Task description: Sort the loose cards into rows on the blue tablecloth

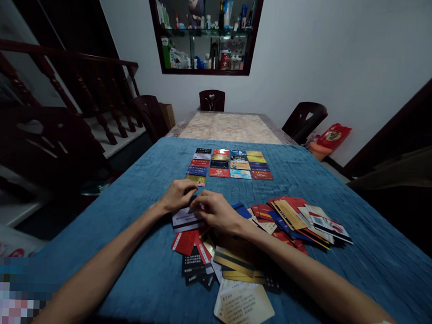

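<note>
We locate the left hand (178, 195) just below the gold card (196, 179), at the near end of the first column of the grid (219, 164). Its fingers are bent inward; we cannot tell whether they pinch a card or whether they touch the gold card. We locate the right hand (218, 211) beside it, with its fingers curled and its fingertips pointing toward the left hand. The right hand covers part of the white card (186, 220), which bears a dark stripe. We cannot tell whether this hand grips anything.

The grid lies flat on the blue cloth (140, 187), beyond both hands. We count four columns, with five cards in the first and four in each of the others.

The loose cards form two groups. We find the near pile (244, 253) below the right hand and partly under its wrist: red, black, gold and cream cards overlap at mixed angles. We find the right pile (288, 214) on the far side of the right forearm: red, blue, yellow and white cards lie fanned over one another.

Past the cloth, we see the patterned table top (231, 127) with a chair (211, 101) at its far end. A cabinet (205, 72) is set in the wall behind, and a red bag (334, 136) stands to the right.
</note>
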A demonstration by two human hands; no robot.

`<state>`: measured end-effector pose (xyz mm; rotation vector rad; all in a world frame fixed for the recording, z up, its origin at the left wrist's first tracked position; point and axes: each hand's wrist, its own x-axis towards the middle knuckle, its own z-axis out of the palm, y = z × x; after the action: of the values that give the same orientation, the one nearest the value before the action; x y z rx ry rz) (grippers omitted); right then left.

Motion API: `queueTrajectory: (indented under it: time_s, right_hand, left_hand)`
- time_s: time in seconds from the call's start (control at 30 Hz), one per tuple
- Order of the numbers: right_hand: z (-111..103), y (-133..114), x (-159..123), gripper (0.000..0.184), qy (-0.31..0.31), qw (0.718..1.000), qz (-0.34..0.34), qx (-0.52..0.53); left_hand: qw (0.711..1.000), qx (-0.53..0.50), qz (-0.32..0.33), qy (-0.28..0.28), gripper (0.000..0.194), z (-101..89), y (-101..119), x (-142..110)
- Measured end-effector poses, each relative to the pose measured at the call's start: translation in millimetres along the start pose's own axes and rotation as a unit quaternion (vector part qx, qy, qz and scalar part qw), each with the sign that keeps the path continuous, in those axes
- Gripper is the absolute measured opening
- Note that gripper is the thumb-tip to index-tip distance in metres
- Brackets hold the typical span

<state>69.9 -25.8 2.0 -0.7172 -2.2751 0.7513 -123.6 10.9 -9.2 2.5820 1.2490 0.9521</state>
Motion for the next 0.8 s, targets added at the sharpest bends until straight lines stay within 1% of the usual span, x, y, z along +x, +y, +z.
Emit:
queueTrajectory:
  time_s: [0.07, 0.13, 0.2, 0.27, 0.3, 0.37, 0.43, 0.5, 0.57, 0.63, 0.73, 0.8]
  right_hand:
    - [-10, 3, 2, 0.025, 0.028, 0.999, 0.037, 0.008]
    - [-19, 8, 4, 0.024, 0.053, 0.996, 0.067, 0.009]
    - [-27, 15, 6, 0.023, 0.076, 0.993, 0.088, 0.014]
    - [-32, 24, 7, 0.023, 0.098, 0.988, 0.114, 0.030]
    - [-33, 29, 8, 0.024, 0.106, 0.985, 0.130, 0.042]
    - [-36, 38, 9, 0.025, 0.117, 0.977, 0.163, 0.070]
    - [-37, 45, 10, 0.025, 0.126, 0.970, 0.187, 0.094]
    - [-38, 50, 10, 0.024, 0.136, 0.964, 0.203, 0.105]
    - [-39, 52, 10, 0.025, 0.143, 0.960, 0.213, 0.108]
    - [-40, 52, 10, 0.025, 0.143, 0.959, 0.218, 0.109]
    - [-43, 51, 10, 0.025, 0.126, 0.964, 0.214, 0.093]
    - [-47, 49, 9, 0.022, 0.108, 0.972, 0.198, 0.066]
  left_hand:
    - [0.999, -0.019, -0.022, 0.020, 0.018, -0.9, 1, 1]
    - [0.999, -0.028, -0.034, 0.029, 0.018, -2.9, 3, 2]
    - [0.999, -0.040, -0.026, 0.017, 0.019, -5.5, 7, 1]
    - [0.999, -0.049, -0.001, -0.011, 0.020, -8.0, 12, 0]
    - [0.998, -0.049, 0.015, -0.025, 0.024, -8.9, 15, -1]
    - [0.997, -0.038, 0.044, -0.046, 0.039, -9.5, 21, -2]
    - [0.996, -0.022, 0.066, -0.054, 0.052, -8.6, 25, -3]
    - [0.995, -0.011, 0.080, -0.057, 0.060, -6.7, 27, -3]
    - [0.995, 0.001, 0.085, -0.061, 0.058, -4.5, 27, -3]
    - [0.994, 0.010, 0.083, -0.065, 0.050, -2.3, 27, -4]
    - [0.995, 0.005, 0.082, -0.054, 0.040, -0.1, 25, -5]
    - [0.996, -0.008, 0.080, -0.039, 0.035, 0.4, 25, -5]
